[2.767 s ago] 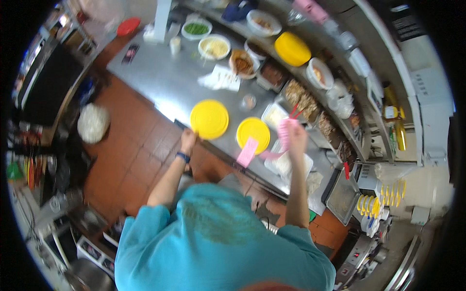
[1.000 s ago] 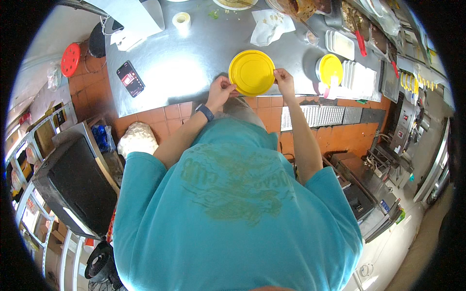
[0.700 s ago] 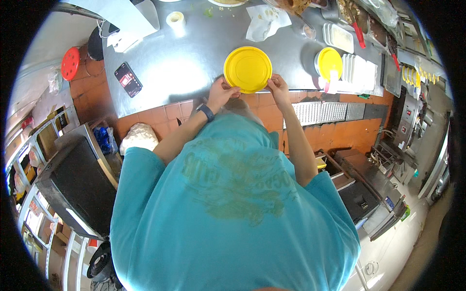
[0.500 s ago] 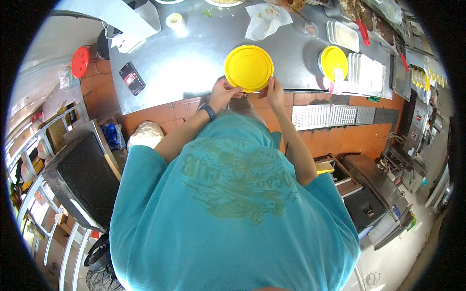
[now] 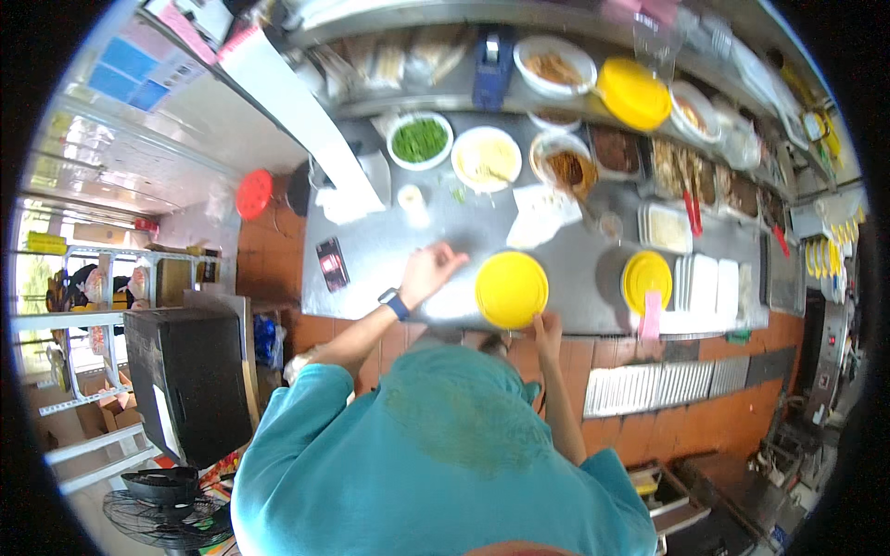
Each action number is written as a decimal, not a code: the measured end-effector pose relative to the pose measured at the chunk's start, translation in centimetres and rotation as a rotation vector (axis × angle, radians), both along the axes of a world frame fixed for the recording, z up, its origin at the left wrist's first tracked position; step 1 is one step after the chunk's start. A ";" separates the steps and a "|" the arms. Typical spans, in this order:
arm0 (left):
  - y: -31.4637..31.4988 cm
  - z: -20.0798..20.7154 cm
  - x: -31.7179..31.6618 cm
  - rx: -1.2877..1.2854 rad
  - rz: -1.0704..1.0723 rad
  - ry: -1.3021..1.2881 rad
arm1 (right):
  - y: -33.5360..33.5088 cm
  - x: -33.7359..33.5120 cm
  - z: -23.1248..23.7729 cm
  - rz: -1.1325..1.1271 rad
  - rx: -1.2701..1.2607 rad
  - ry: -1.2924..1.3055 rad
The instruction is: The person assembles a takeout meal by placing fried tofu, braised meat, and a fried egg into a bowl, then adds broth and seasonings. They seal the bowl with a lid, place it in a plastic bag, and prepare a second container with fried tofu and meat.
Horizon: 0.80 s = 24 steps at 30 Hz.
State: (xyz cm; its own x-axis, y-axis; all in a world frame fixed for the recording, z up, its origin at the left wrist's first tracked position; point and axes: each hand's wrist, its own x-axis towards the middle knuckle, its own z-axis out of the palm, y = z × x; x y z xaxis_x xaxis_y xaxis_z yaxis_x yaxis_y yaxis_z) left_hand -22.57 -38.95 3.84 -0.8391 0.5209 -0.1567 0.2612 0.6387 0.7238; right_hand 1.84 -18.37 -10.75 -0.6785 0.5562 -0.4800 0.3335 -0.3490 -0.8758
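Observation:
A round tub with a yellow lid [image 5: 512, 290] sits near the front edge of the steel table [image 5: 366, 278]. My right hand [image 5: 548, 331] pinches its near right rim, the fingertips partly hidden. To the left of the tub, my left hand [image 5: 429, 272] hovers over the table, holding nothing visible. Its fingers are loosely bent and apart from the thumb. A small whitish roll [image 5: 411, 196] lies beyond that hand, and a phone [image 5: 332, 264] is at the far left. Another yellow-lidded tub [image 5: 646, 281] with a pink slip [image 5: 650, 315] stands to the right.
Crumpled white paper [image 5: 543, 215] lies beyond the tub. Bowls of chopped greens [image 5: 420, 141] and pale food [image 5: 487, 158] stand at the back. White containers [image 5: 706, 284] are stacked at right, near trays with red-handled tongs [image 5: 692, 213]. A shelf [image 5: 408, 109] runs above the back.
My left hand has let go of the yellow-lidded tub and moved left and away from it. My right hand stays at its rim. The view has tilted up, showing bowls and a shelf.

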 end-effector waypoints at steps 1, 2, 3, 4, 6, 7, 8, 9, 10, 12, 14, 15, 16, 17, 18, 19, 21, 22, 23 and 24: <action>0.0 3.1 -3.0 0.094 0.085 0.073 | -0.5 -0.1 0.2 0.054 -0.109 0.053; 0.0 6.3 -6.0 0.279 0.165 0.318 | -1.0 -0.1 0.4 0.090 -0.191 0.036; 0.1 9.6 -9.3 0.334 0.215 0.385 | -1.5 -0.2 0.5 0.110 -0.182 0.100; 0.5 12.8 -12.9 0.410 0.216 0.538 | -1.9 -0.2 0.4 0.136 -0.186 0.070; 2.2 18.9 -19.9 0.612 0.198 0.762 | -2.0 -0.2 0.1 0.067 -0.092 0.072; 3.3 21.7 -23.4 0.595 0.193 0.840 | -1.6 -0.4 -0.2 0.028 -0.058 0.055; 4.9 24.1 -27.0 0.608 0.206 0.921 | -1.3 -0.3 -0.4 -0.001 -0.044 0.083; 6.6 25.9 -30.3 0.472 0.238 1.009 | -0.6 -0.5 -0.6 -0.017 0.023 0.002; 8.1 27.5 -33.5 0.377 0.241 1.167 | 0.1 -0.5 -0.7 -0.035 0.074 0.053; 10.0 29.4 -39.3 -0.053 0.404 0.958 | 1.2 -0.6 -0.8 -0.099 0.094 0.037; 12.9 28.6 -43.3 -0.277 0.427 0.930 | 1.5 -0.4 -0.8 -0.126 0.046 0.133; 13.0 28.2 -45.1 -0.373 0.322 1.007 | 1.4 -0.2 -0.9 -0.119 0.018 0.128; 13.2 28.0 -46.8 -0.353 0.280 1.011 | 1.1 0.1 -1.0 -0.113 -0.013 0.122; 13.3 27.8 -48.1 -0.334 0.239 1.015 | 0.7 0.3 -1.3 -0.102 -0.035 0.096; 13.2 27.8 -48.9 -0.319 0.197 1.017 | 0.4 0.5 -1.7 -0.090 -0.061 0.069; 13.0 28.0 -49.3 -0.353 0.135 1.069 | 0.2 0.7 -2.1 -0.052 -0.131 0.027; 11.6 29.4 -48.5 -0.360 0.190 1.090 | 0.6 0.9 -3.0 -0.150 -0.083 0.040; 10.9 30.6 -47.4 -0.362 0.218 1.105 | 1.2 0.9 -3.2 -0.187 -0.079 0.086; 10.0 31.6 -45.5 -0.242 0.311 1.179 | 2.0 0.7 -3.2 -0.244 -0.051 0.086; 8.8 32.5 -42.9 -0.117 0.404 1.249 | 3.3 0.3 -2.7 -0.228 -0.008 0.035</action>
